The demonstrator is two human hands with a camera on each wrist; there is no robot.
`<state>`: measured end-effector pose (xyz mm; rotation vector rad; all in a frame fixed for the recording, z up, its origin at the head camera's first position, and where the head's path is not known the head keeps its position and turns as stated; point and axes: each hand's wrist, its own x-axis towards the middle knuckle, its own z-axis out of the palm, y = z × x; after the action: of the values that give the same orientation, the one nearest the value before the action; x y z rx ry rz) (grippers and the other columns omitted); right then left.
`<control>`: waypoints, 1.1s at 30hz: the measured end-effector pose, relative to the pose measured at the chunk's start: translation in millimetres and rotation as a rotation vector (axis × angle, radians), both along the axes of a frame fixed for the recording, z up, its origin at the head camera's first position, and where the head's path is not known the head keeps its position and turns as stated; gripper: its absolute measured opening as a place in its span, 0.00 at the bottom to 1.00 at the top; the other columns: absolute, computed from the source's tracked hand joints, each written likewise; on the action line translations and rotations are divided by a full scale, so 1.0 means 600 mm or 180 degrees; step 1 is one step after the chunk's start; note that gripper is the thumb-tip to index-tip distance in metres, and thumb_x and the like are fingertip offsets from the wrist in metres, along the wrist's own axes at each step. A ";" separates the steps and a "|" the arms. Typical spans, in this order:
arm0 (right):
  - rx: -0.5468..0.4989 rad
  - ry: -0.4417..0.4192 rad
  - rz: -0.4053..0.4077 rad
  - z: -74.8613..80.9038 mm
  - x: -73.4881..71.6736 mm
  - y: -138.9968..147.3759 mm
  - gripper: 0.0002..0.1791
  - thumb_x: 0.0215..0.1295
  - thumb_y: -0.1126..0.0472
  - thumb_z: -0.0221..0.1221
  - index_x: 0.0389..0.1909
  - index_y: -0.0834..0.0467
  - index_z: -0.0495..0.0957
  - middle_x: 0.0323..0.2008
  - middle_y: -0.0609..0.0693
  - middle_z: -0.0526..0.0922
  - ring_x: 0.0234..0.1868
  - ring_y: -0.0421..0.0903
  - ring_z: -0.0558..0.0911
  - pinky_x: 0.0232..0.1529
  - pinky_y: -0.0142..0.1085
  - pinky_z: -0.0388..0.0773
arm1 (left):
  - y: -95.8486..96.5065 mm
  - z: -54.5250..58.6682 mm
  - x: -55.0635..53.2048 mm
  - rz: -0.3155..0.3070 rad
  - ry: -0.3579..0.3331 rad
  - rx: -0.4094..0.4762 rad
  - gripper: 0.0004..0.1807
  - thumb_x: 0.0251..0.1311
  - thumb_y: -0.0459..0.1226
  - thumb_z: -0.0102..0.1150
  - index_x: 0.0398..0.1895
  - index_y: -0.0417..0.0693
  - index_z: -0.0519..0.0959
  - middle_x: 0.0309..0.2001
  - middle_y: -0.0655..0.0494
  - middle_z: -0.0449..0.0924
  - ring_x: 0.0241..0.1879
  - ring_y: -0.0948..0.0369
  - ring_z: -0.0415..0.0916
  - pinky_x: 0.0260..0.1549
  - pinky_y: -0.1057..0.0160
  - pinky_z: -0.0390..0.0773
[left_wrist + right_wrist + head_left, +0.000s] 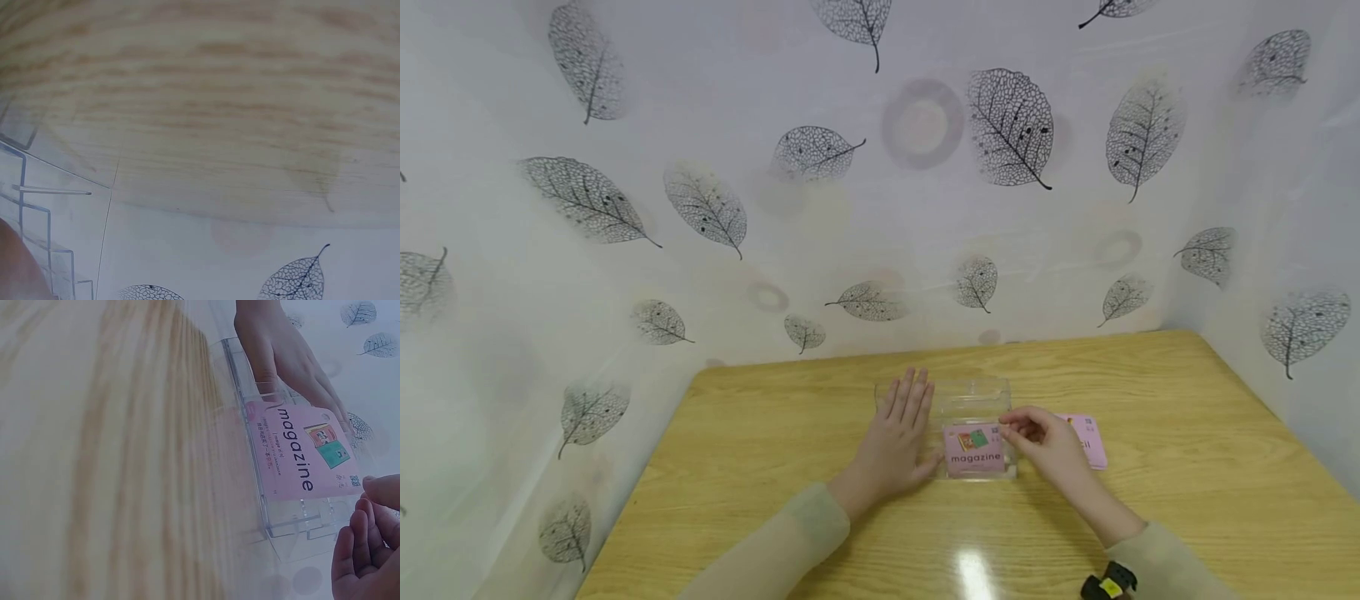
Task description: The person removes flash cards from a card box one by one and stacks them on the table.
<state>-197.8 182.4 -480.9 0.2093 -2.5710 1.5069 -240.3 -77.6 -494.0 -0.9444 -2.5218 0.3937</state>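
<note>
A clear plastic stepped stand lies on the table, its stepped edges showing at the left of the left wrist view. My left hand rests on the left part of the stand, fingers straight and pointing away from me. A pink flash card printed "magazine" is at the front of the stand, facing up. My right hand pinches the card's upper right corner between thumb and fingertip; the right wrist view shows the thumb on that corner beside a small printed code.
More pink cards lie to the right of the stand, partly hidden behind my right hand. The wood-grain table meets a white leaf-patterned curtain at the back and sides. A dark band with a yellow part is at my right sleeve.
</note>
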 end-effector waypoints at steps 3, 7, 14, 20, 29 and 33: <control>-0.0038 -0.0035 -0.0005 -0.001 0.001 -0.001 0.10 0.60 0.54 0.63 0.39 0.55 0.81 0.31 0.49 0.80 0.31 0.37 0.76 0.32 0.27 0.76 | 0.000 -0.001 0.000 -0.0003 0.0011 0.0004 0.55 0.58 0.67 0.30 0.72 0.34 0.32 0.74 0.36 0.29 0.73 0.41 0.28 0.72 0.47 0.35; -0.0104 -0.0073 -0.0002 -0.001 0.003 -0.002 0.10 0.59 0.54 0.63 0.38 0.55 0.81 0.31 0.49 0.80 0.31 0.38 0.76 0.32 0.27 0.77 | 0.000 -0.003 -0.001 -0.0008 0.0013 0.0027 0.55 0.58 0.67 0.31 0.72 0.34 0.31 0.74 0.36 0.31 0.73 0.42 0.27 0.72 0.48 0.34; -0.0018 -0.0003 -0.0009 -0.002 0.002 -0.003 0.09 0.59 0.56 0.63 0.38 0.55 0.82 0.31 0.48 0.81 0.31 0.37 0.77 0.32 0.27 0.77 | 0.000 -0.003 -0.001 -0.0007 -0.0036 0.0056 0.55 0.58 0.66 0.33 0.72 0.34 0.30 0.74 0.36 0.30 0.73 0.42 0.26 0.72 0.48 0.34; 0.0026 -0.0009 -0.0049 -0.002 0.001 -0.005 0.08 0.59 0.59 0.64 0.39 0.55 0.82 0.30 0.48 0.80 0.30 0.37 0.76 0.31 0.27 0.77 | 0.001 0.001 0.001 0.0016 -0.0038 0.0051 0.55 0.58 0.66 0.33 0.72 0.35 0.30 0.74 0.37 0.29 0.73 0.42 0.26 0.72 0.48 0.34; 0.0074 -0.0093 -0.0083 -0.001 0.003 -0.007 0.08 0.58 0.62 0.64 0.39 0.56 0.82 0.30 0.48 0.80 0.28 0.36 0.75 0.28 0.27 0.76 | 0.001 -0.004 -0.001 0.0009 -0.0046 0.0067 0.54 0.58 0.66 0.30 0.72 0.34 0.31 0.74 0.37 0.28 0.73 0.42 0.25 0.72 0.48 0.32; 0.0058 -0.0078 -0.0091 -0.003 0.003 -0.008 0.07 0.57 0.62 0.65 0.37 0.56 0.82 0.29 0.48 0.80 0.27 0.36 0.75 0.27 0.27 0.75 | 0.001 -0.005 -0.001 0.0004 -0.0030 0.0070 0.54 0.58 0.66 0.29 0.73 0.35 0.31 0.74 0.37 0.27 0.73 0.42 0.25 0.72 0.48 0.33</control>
<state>-196.3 177.5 -482.7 0.1566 -2.5961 1.4862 -240.9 -77.0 -496.8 -0.9384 -2.5301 0.3620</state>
